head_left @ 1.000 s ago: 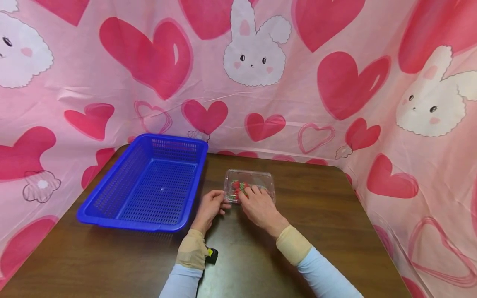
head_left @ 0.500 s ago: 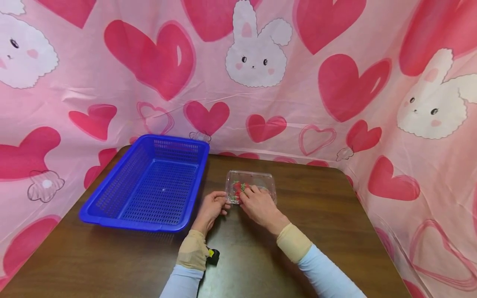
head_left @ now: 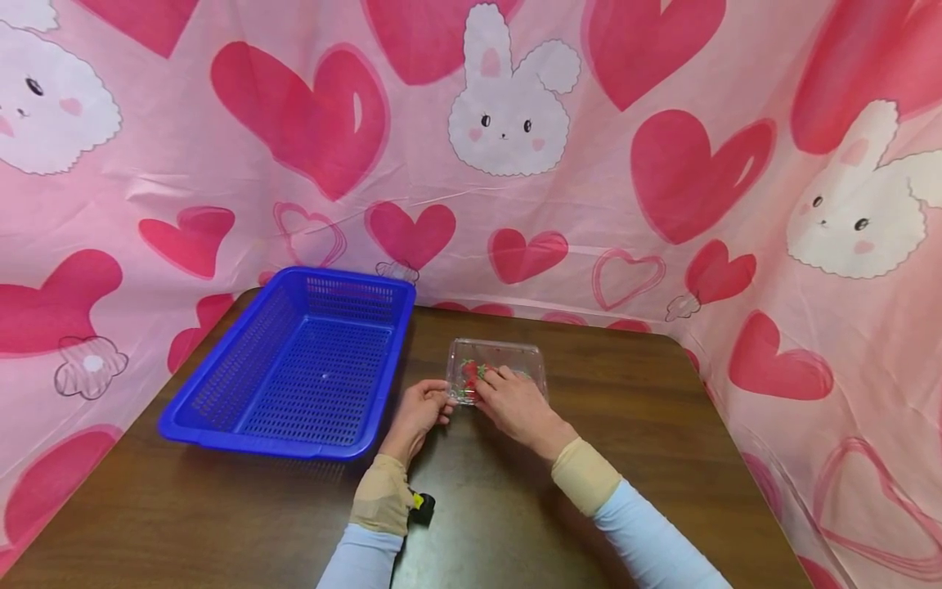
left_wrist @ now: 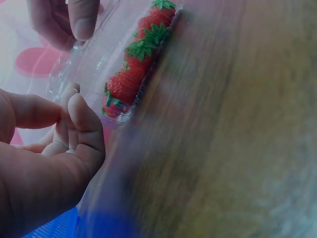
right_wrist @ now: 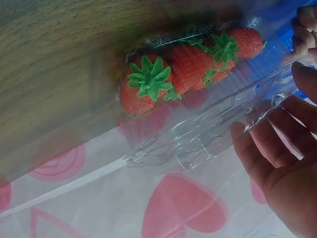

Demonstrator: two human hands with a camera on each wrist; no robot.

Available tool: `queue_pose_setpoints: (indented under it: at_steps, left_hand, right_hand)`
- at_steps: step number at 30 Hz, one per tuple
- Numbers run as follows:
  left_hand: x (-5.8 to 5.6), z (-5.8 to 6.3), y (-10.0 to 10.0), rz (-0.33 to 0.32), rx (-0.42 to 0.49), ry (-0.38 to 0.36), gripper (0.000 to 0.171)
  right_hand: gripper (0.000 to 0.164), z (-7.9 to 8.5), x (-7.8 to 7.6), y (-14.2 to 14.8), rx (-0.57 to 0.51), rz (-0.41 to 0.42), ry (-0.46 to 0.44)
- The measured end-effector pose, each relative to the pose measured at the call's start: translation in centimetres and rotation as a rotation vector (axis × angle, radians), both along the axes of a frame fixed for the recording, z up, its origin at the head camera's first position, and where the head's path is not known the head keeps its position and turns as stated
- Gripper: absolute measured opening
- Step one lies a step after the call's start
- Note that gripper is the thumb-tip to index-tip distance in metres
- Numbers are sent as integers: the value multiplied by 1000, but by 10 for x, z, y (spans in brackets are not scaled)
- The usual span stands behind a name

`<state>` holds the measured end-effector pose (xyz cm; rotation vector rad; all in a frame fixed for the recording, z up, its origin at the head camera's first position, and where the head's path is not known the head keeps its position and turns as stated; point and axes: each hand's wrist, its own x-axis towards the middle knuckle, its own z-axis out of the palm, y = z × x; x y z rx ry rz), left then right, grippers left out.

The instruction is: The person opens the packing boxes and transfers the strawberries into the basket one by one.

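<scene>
A clear plastic clamshell container stands on the table, with several red strawberries inside showing green leafy tops. My left hand is at the container's near left corner, thumb and a finger pinching its edge in the left wrist view. Over the near right side is my right hand, hiding part of the fruit in the head view. From the right wrist, its thumb and fingers grip the clear rim from either side. The strawberries lie in a row along the container's wall.
A large blue slotted plastic basket stands to the left, close to my left hand. The brown wooden table reaches back to a pink curtain printed with hearts and rabbits.
The head view has shifted slightly. Both hands stay at the container, and the right fingers have moved only a little along its near edge. The basket has not moved.
</scene>
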<state>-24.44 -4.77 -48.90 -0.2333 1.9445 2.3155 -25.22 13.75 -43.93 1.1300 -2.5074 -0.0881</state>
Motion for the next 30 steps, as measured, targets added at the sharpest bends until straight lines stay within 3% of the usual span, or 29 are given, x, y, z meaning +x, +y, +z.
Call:
queue_pose_setpoints:
  at_steps: [11, 22, 30]
  left_hand:
    - [1, 0, 0, 3, -2, 1, 25]
    - [-2, 0, -1, 14, -18, -19, 23]
    - [-2, -1, 1, 20, -43, -13, 23]
  right_hand:
    - [24, 0, 0, 3, 33, 14, 35]
    - [27, 3, 5, -3, 198, -3, 79]
    - [36, -1, 9, -11, 273, -23, 174]
